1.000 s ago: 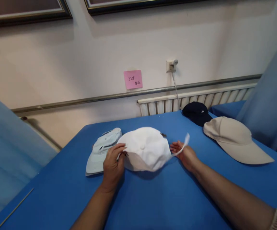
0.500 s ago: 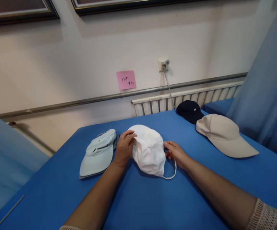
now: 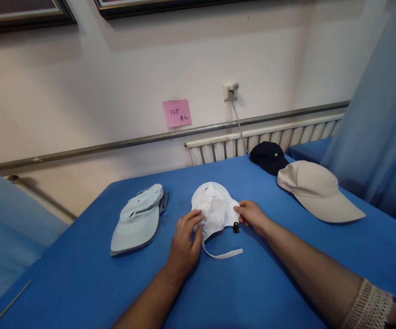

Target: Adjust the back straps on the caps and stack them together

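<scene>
Near L edge of the blue surface (image 3: 218,292): thin rod (image 3: 11,304), lying slantwise. Forearms come in over the near edge; R one has a lacy cuff (image 3: 369,304).

Left hand (image 3: 186,237): part open, fingers loosely bent, thumb apart from them, at near L side of the white cap (image 3: 213,208). Fingertips overlap the cap's side; can't tell if they grip or just touch. Right hand (image 3: 249,214): closed, thumb & fingers pinching the cap's R end, by a dark buckle (image 3: 236,227) that hangs at its lower edge.

White cap sits btwn the hands, a bit beyond the L one, approx mid-surface L-to-R, nearer the far edge than the near one. Narrow white strap (image 3: 222,255) runs from its near L side, curves on the blue, loose end pointing R. Small dark slit on its far part.

L of it, well apart, toward far L corner: pale blue cap (image 3: 138,219), brim to near L, w/ a darker grey piece (image 3: 164,202) showing from under it. By R edge: beige cap (image 3: 316,189), brim to the R. Just behind, at far edge nr R corner: navy cap (image 3: 269,156), small white mark on front.

Beyond: radiator (image 3: 232,148), metal rail (image 3: 125,143), pink note (image 3: 177,113) w/ handwriting, socket (image 3: 230,92) w/ plug & cord.
</scene>
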A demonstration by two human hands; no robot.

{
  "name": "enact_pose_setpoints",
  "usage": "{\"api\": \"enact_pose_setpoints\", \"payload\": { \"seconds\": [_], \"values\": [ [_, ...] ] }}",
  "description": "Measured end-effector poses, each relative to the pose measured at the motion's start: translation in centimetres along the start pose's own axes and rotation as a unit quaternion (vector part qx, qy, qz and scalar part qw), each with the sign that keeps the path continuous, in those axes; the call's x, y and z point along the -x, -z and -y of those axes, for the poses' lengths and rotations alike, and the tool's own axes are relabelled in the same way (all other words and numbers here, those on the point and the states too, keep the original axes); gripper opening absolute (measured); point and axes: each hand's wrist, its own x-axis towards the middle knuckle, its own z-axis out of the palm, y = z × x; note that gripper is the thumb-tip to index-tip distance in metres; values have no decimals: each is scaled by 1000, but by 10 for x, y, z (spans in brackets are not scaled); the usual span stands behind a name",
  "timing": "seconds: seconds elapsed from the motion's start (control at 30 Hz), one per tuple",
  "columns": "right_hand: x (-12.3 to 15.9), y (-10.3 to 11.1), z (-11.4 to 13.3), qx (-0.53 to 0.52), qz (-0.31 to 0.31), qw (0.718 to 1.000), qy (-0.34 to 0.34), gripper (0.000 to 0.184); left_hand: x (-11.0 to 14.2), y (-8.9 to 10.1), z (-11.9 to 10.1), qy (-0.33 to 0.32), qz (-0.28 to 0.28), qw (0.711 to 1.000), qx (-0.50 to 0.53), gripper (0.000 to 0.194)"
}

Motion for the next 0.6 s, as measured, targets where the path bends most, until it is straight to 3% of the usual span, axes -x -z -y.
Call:
{"api": "enact_pose_setpoints", "payload": {
  "seconds": [0.03, 0.13, 0.27, 0.4, 0.5, 0.6],
  "values": [
    [1, 0, 0, 1, -1, 1000, 0, 6, 4, 1, -6, -24, 23, 999, 4, 25],
    [3, 1, 1, 2, 0, 1000, 2, 27, 6, -1, -13, -52, 72, 996, 4, 23],
    [7, 3, 3, 17, 34, 999, 11, 47, -1, -11, 3, -53, 133, 989, -37, 25],
    [9, 2, 0, 119, 86, 989, 32, 39, -3, -15, 32, 18, 140, 985, -99, 32],
    [8, 2, -6, 220, 40, 972, 77, 31, -3, -12, 44, 43, 110, 988, -99, 33],
    [6, 4, -10, 298, -27, 941, 159, 18, -3, -5, 38, 16, 89, 994, -55, 26]
  ]
}}
